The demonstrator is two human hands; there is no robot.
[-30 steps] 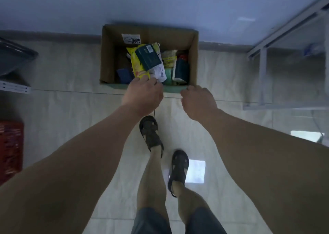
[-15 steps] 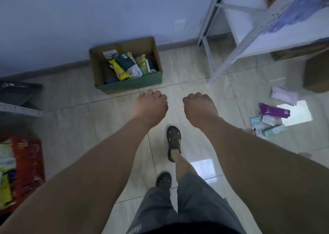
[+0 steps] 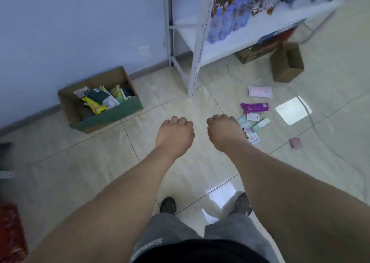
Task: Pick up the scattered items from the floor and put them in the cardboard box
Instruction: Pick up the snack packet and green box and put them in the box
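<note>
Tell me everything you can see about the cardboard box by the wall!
The cardboard box is brown corrugated card, open at the top, with its near outer side coloured green. It stands on the tiled floor close to the blue wall, turned at an angle. A white label sticks to its inside back wall. It is partly filled with packets: a yellow packet, a dark teal pack and white wrappers. Neither hand touches it.

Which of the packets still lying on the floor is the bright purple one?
The purple packet, between the pale pink packet and the small white one.
</note>
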